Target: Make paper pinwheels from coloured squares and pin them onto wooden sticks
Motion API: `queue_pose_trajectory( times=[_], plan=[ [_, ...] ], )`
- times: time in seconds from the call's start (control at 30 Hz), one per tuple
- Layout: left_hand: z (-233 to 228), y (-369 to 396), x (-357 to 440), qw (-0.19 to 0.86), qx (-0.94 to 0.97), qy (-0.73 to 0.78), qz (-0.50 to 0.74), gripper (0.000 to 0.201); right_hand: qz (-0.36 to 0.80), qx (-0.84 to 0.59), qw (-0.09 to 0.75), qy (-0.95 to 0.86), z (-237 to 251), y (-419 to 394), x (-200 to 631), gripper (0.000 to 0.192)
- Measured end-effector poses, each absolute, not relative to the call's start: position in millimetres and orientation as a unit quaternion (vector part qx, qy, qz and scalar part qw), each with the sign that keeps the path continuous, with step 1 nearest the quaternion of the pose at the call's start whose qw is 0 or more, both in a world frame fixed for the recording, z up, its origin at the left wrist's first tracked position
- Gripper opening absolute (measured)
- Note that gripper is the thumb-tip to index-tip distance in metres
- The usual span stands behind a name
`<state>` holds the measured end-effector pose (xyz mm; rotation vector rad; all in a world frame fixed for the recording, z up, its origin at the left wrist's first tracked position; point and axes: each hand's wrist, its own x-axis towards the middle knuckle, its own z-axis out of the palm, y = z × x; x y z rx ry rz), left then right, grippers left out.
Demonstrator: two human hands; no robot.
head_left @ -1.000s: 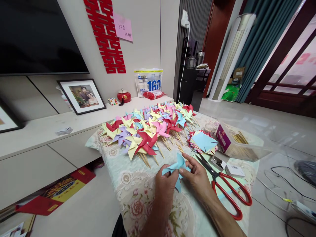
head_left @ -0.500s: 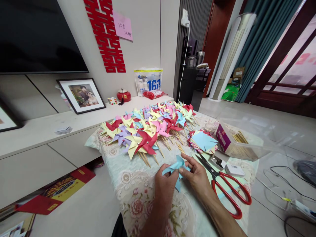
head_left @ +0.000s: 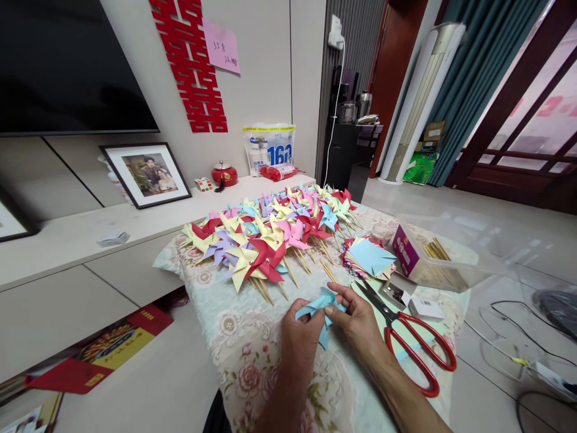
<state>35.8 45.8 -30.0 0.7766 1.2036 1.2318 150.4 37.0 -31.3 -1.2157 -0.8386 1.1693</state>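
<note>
Both my hands hold a light blue paper pinwheel (head_left: 321, 304) above the floral tablecloth (head_left: 243, 343). My left hand (head_left: 301, 338) grips it from below on the left, and my right hand (head_left: 358, 322) pinches its folded tips at the middle. Beyond my hands lies a big heap of finished paper pinwheels (head_left: 270, 237) on wooden sticks, in yellow, red, pink, purple and blue. A stack of cut coloured paper squares (head_left: 369, 257) sits to the right of the heap.
Red-handled scissors (head_left: 417, 349) lie just right of my right hand. A clear plastic box of wooden sticks (head_left: 433, 261) stands further right, with a small white box (head_left: 426, 308) beside it. A low cabinet (head_left: 90, 240) with a framed photo (head_left: 146, 173) runs along the left.
My hands and the blue pinwheel stay almost still; the fingers shift slightly on the paper. The view has drifted a little.
</note>
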Motion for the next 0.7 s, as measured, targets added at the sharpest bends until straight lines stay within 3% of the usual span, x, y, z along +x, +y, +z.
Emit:
queue_pose_trajectory(
  times=[0.7],
  plan=[
    [-18,40,31,0.591,0.360,0.498,0.523,0.016,0.466,-0.525,0.579,-0.415,-33,36,149,0.045]
  ],
)
